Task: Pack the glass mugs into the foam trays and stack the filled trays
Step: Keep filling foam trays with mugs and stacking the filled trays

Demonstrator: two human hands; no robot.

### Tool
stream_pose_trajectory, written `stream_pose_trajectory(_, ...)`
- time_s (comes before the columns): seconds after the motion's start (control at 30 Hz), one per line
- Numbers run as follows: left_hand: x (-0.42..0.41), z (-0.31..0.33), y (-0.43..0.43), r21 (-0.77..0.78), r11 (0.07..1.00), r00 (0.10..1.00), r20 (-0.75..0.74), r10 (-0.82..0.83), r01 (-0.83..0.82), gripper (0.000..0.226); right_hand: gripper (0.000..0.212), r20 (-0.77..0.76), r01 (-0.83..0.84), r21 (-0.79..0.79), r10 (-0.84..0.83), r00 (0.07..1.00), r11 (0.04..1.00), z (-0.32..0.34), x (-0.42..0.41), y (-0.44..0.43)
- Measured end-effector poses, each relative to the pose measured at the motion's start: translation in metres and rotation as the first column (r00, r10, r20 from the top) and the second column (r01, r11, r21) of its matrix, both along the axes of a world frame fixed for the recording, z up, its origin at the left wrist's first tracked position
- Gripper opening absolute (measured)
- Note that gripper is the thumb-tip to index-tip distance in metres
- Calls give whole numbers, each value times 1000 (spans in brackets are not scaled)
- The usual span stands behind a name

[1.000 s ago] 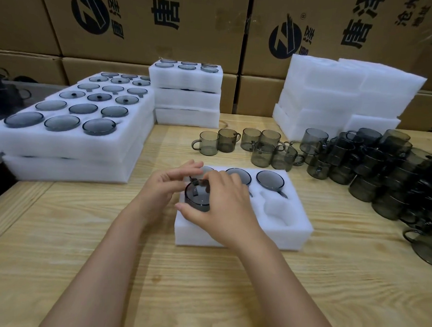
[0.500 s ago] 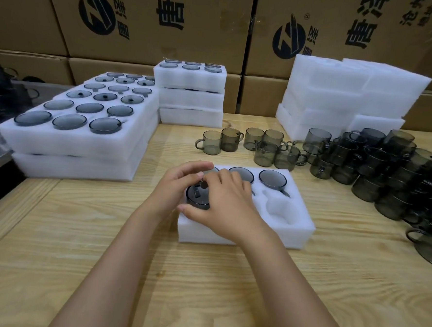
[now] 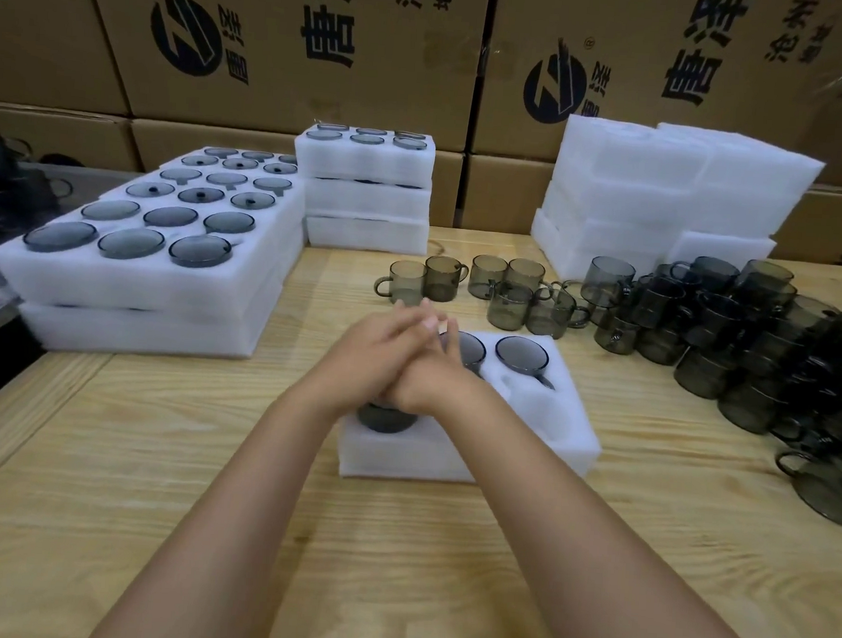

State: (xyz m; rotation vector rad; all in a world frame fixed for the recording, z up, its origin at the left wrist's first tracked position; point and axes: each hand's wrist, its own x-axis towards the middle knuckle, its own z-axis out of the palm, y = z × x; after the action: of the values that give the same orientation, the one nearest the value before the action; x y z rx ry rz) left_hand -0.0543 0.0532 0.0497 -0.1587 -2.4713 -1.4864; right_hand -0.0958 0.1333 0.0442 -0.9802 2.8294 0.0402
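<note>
Bare desk (image 3: 151, 499) lies open across the lower frame. Stacked filled trays (image 3: 155, 283) wall off the left, heaped mugs (image 3: 772, 340) the right. At centre the foam tray (image 3: 400, 458) stands, with a narrow strip of desk between it and the mug row (image 3: 441, 283) above.

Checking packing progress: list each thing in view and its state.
left hand: fingers straight, pressing on the front mug.
right hand: fingers straight, overlapping the left hand.
front mug: partly seated in its slot.
foam tray: partly filled, front right slot empty.
loose mugs: upright on the table, unpacked.
left tray stack: top trays filled, two high.
</note>
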Motion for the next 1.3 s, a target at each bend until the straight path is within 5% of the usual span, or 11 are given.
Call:
stream_pose_trajectory(0.1, -2, -17, 3, -286, 957, 999, -27, 40, -46, 50, 82, -161, -13, 128, 34, 986, 992, -11, 2, 1)
stream_pose_trajectory(0.3, -4, -23, 2, -342, 931, 990, -108, 94, -126, 52, 86, -137, -36, 91, 49, 989, 995, -12, 3, 3)
stream_pose_trajectory(0.4, -1, -24, 2, 71, 977, 967, -144, 211, -203, 25, 74, -63, -34, -88, 28, 998, 996, -13, 5, 4)
stream_pose_trajectory(0.53, 5, -33, -6, 616, 768, 970, -26, 242, -175, 25, 55, -21, 17, -257, -23, 1000, 966, -16, 5, 3)
stream_pose_trajectory(0.63, 7, -46, -9, 769, 611, 980, 103, 171, -187, 32, 58, 9, 35, -275, -34, 999, 961, -19, 2, 2)
stream_pose_trajectory(0.8, 7, -50, -13, 773, 618, 990, 109, 91, -142, 47, 62, 110, 52, -319, -18, 994, 946, -16, -1, 4)
stream_pose_trajectory(0.9, 5, -51, -15, 796, 591, 991, 96, 95, -134, 48, 44, 351, 208, -645, 43, 935, 735, 2, -15, 16)
stream_pose_trajectory(0.97, 3, -52, -17, 763, 625, 986, 110, 123, -163, 52, 26, 237, 260, -829, -110, 965, 495, 17, -37, 31)
stream_pose_trajectory(1.0, 3, -53, -18, 736, 655, 985, 114, 126, -169, 56, 24, 131, 240, -839, -246, 960, 489, 22, -52, 40)
stream_pose_trajectory(1.13, 2, -54, -19, 739, 656, 988, 104, 110, -151, 61, 27, -34, 385, -579, -493, 869, 718, 22, -110, 71)
stream_pose_trajectory(1.3, 2, -52, -18, 734, 660, 986, 101, 130, -162, 54, 35, 5, 432, -254, -446, 895, 865, 8, -137, 82)
